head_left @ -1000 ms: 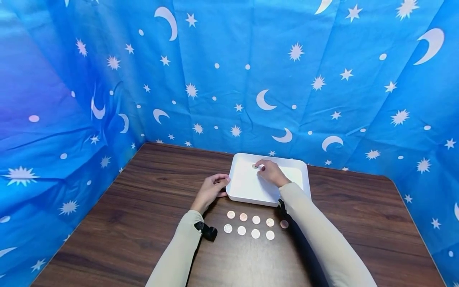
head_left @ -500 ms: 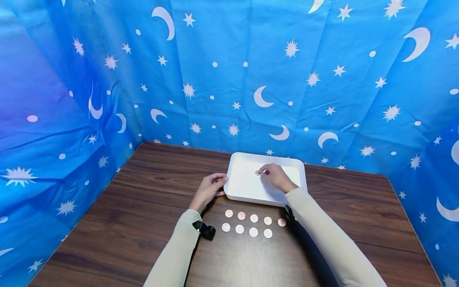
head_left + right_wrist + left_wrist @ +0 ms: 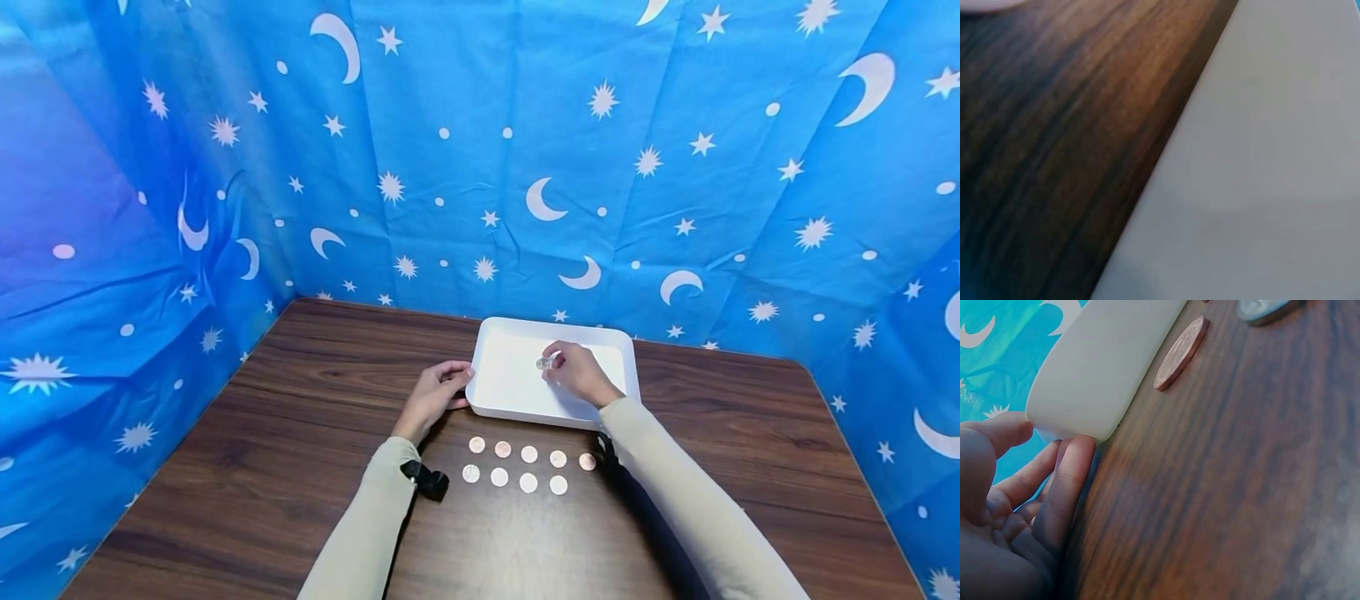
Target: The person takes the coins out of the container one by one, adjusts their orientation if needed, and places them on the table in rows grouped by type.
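Note:
My left hand (image 3: pixel 433 396) holds the left end of a white tray (image 3: pixel 491 407) in the head view. In the left wrist view the thumb is at the rim of the tray (image 3: pixel 1104 362) and the fingertips are against its lower side. Over the tray floor, my right hand (image 3: pixel 576 371) pinches a silver coin (image 3: pixel 543 363) between thumb and fingertips, the coin tilted up. Neither the right hand nor that coin shows in the right wrist view, where the pale outer wall of the tray (image 3: pixel 1260 150) fills the right side.
In front of the tray, two rows of coins lie on the dark wooden table (image 3: pixel 300 467), among them a copper coin (image 3: pixel 502 449) and a silver coin (image 3: pixel 470 473). A blue cloth (image 3: pixel 450 83) with moons and stars hangs behind and at the sides.
My right hand has drawn slightly back towards me across the tray, and the pinched coin now stands more tilted and visible. The left hand stays at the tray's end. The head view shifted slightly.

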`<state>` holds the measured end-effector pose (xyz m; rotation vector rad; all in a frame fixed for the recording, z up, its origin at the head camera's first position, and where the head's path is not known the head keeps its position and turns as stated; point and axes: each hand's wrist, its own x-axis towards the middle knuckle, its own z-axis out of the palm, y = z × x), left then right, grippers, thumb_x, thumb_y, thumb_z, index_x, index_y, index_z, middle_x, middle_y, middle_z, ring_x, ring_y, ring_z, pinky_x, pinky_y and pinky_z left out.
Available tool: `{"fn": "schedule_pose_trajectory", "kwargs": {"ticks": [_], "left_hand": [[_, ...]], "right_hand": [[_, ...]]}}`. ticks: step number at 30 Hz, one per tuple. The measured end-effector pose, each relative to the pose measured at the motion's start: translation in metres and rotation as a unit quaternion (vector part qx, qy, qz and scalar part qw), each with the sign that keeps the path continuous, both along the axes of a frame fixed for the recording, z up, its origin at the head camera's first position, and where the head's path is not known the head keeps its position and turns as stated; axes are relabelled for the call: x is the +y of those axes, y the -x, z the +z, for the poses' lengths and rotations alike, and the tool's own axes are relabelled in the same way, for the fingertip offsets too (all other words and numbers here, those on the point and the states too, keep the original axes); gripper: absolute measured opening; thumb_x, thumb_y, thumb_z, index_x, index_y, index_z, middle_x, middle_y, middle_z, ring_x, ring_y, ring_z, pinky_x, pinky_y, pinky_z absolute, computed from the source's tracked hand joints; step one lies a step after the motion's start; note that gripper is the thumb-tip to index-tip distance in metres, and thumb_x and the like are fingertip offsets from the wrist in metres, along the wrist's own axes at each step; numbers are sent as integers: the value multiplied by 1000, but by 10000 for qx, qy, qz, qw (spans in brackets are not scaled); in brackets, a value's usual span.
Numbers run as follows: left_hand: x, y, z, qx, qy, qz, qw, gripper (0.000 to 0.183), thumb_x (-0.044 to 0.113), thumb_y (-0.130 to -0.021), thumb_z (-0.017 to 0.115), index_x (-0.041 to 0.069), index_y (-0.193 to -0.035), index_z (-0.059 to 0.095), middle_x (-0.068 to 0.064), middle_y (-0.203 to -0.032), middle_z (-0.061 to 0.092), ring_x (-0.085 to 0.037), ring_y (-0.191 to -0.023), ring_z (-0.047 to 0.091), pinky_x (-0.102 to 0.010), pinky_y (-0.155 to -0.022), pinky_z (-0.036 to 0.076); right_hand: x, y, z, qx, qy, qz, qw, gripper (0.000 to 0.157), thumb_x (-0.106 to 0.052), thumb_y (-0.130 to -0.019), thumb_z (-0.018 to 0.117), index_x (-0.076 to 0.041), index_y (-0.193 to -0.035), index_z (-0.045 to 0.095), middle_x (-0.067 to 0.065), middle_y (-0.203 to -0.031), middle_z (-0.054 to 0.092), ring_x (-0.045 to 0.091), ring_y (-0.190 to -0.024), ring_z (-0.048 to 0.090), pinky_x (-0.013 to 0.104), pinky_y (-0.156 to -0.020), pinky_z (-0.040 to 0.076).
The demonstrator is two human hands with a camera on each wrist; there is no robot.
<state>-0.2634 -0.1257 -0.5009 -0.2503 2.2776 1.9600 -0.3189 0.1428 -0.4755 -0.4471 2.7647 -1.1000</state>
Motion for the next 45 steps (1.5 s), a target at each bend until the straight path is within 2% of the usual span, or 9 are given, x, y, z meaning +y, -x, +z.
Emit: {"fn": "schedule_pose_trajectory", "kwargs": {"ticks": [6, 11, 15, 20, 23, 26, 29, 36, 45], "left_hand": [[3, 3, 1, 0, 28, 54, 10000, 37, 19, -104, 68, -1, -135, 66, -18, -122, 67, -18, -100, 65, -23, -73, 63], [3, 4, 0, 29, 49, 69, 10000, 37, 20, -105, 67, -2, -135, 66, -19, -123, 67, -18, -100, 66, -23, -73, 63], [5, 3, -2, -6, 28, 81, 10000, 37, 19, -105, 66, -3, -136, 65, -20, -125, 67, -18, -99, 66, -23, -73, 63], [4, 2, -2, -13, -6, 73, 10000, 37, 18, -106, 65, -3, -137, 64, -20, -126, 66, -18, -101, 66, -22, -74, 62], [3, 2, -2, 25, -9, 89, 10000, 37, 18, -105, 66, -3, -136, 65, -20, -124, 67, -18, -100, 66, -23, -73, 63], [3, 1, -2, 110, -7, 74, 9999, 37, 18, -105, 66, -4, -134, 65, -19, -121, 67, -18, -99, 66, -24, -73, 63], [4, 1, -2, 113, -31, 74, 9999, 36, 17, -105, 66, -4, -134, 66, -18, -119, 67, -18, -98, 66, -24, -72, 63], [5, 0, -3, 68, -50, 61, 9999, 35, 17, -105, 66, -3, -135, 66, -18, -121, 67, -16, -98, 66, -23, -73, 63], [3, 1, -3, 73, -63, 84, 9999, 38, 18, -105, 66, -4, -136, 65, -20, -123, 66, -17, -96, 66, -23, -72, 63]], "right_hand": [[0, 6, -2, -212, -95, -94, 9997, 29, -2, -93, 78, 0, -121, 68, 11, -96, 64, 24, -85, 58, 38, -81, 51], [0, 9, -3, -294, -339, 38, 9990, 31, -4, -96, 77, -1, -125, 66, 16, -106, 65, 28, -95, 60, 46, -92, 54], [2, 10, -6, -266, -443, 178, 9985, 31, -5, -97, 76, -3, -126, 66, 16, -105, 63, 28, -94, 59, 46, -91, 53], [0, 10, -4, -379, -474, 284, 9978, 19, -3, -99, 73, -5, -117, 67, 14, -104, 59, 26, -92, 55, 44, -88, 51], [-1, 11, -2, -422, -489, 338, 9973, 14, -2, -99, 72, -3, -108, 62, 13, -103, 56, 25, -93, 53, 44, -88, 50], [-2, 10, 0, -333, -449, 451, 9974, 18, 1, -97, 73, -1, -102, 56, 11, -99, 54, 25, -92, 51, 42, -87, 49], [0, 8, 1, -228, -409, 603, 9971, 19, 2, -97, 71, 0, -103, 54, 11, -95, 55, 25, -89, 51, 41, -83, 48], [9, 1, 3, 10, -332, 1001, 9944, 26, 2, -97, 70, 3, -123, 63, 14, -99, 66, 26, -90, 58, 46, -87, 53], [11, 1, 2, 478, -534, 1265, 9894, 22, 6, -94, 70, 4, -115, 72, 11, -95, 69, 25, -89, 61, 47, -89, 55]]}}
